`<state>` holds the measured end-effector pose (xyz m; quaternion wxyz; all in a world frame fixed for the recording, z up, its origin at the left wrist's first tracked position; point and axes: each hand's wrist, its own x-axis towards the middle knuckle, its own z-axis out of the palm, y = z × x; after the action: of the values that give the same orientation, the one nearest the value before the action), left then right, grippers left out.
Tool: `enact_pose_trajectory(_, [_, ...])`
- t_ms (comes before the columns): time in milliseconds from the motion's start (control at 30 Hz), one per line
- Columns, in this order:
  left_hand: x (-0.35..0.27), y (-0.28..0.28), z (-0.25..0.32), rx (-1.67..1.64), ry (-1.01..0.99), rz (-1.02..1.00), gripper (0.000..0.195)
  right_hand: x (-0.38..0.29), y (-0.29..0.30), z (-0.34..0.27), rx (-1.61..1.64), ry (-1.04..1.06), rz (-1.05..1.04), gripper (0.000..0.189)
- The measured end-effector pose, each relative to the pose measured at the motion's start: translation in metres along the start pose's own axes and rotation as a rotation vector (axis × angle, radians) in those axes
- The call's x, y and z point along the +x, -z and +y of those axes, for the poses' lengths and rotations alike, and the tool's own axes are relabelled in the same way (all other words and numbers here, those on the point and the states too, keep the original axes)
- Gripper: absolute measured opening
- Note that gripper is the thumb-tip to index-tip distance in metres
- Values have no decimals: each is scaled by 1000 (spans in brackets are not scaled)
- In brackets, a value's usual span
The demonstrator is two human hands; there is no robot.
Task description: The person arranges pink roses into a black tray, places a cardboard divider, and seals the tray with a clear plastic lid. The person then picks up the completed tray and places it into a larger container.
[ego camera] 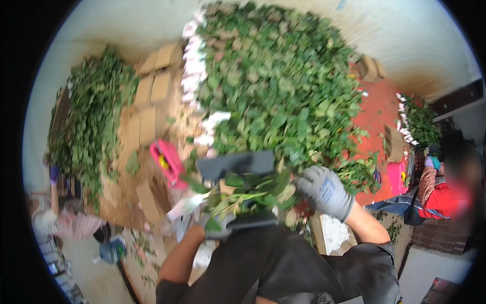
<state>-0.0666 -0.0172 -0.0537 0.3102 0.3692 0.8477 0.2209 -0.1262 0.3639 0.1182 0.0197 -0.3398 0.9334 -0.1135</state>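
Observation:
In front of my body, several leafy cut stems (243, 199) lie across a dark grey holder, whose raised far panel (235, 165) and near edge (252, 222) show. A white and pink net sleeve (188, 207) covers the stems' left end. My left hand (218, 227), in a grey glove, is low beside the sleeve and partly hidden by leaves; its grip cannot be made out. My right hand (326, 190), in a grey glove with printing on its back, is at the stems' right end. Its fingers curl near the leaves, blurred.
Beyond the holder lies a large pile of leafy stems (281, 83) with white-sleeved heads (195, 72). Folded cardboard pieces (144, 91) and a pink tool (169, 163) are left. Another pink object (396, 178) is right. Co-workers stand at left (64, 220) and right (436, 197).

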Motion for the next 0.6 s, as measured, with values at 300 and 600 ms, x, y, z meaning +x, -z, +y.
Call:
enact_pose_trajectory(300, [7, 54, 42, -161, 252, -286, 46, -53, -142, 35, -149, -245, -619, 27])
enact_pose_trajectory(600, [8, 50, 39, -163, 259, -273, 38, 63, -94, -55, 33, 34, -375, 26])
